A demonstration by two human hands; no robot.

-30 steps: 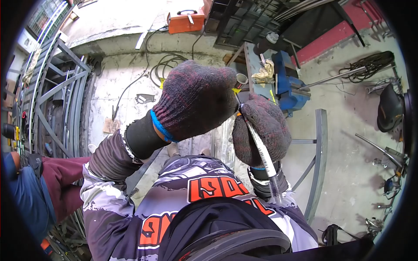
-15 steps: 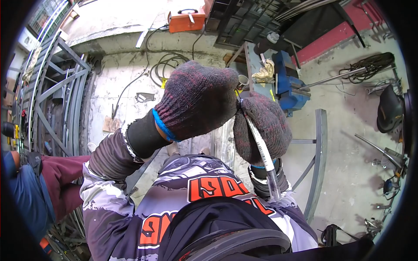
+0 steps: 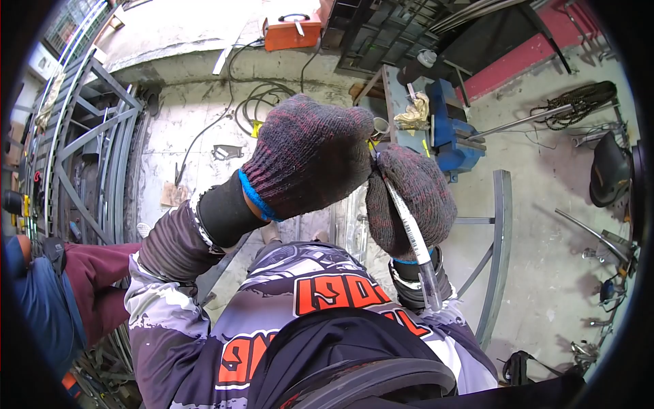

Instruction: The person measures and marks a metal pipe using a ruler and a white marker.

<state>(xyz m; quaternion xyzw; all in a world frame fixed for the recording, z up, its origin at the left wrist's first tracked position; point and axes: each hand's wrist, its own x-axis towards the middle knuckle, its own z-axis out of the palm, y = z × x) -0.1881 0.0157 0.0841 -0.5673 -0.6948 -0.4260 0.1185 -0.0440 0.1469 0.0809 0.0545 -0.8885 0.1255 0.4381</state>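
In a dark knitted glove with a blue cuff, my left hand point(image 3: 310, 160) is closed, its back to the camera; what its fingers hold is hidden. A small strip of yellow shows at its fingertips. My right hand point(image 3: 419, 198), gloved alike, is closed around a white pen point(image 3: 407, 221) with a barcode on its barrel. A clear cap sits on the pen's back end, which slants down toward my right wrist. The pen's dark tip points up to the yellow strip, right where the two gloves come together.
A blue vise point(image 3: 453, 136) stands on a metal bench beyond my right hand. An orange welding machine point(image 3: 293, 33) sits at the back, with cables on the floor. Steel frames point(image 3: 95, 143) line the left. A person in dark red and blue point(image 3: 95, 286) is close on my left.
Almost nothing differs. The pen's back end has shifted very slightly, while both hands stay in place.
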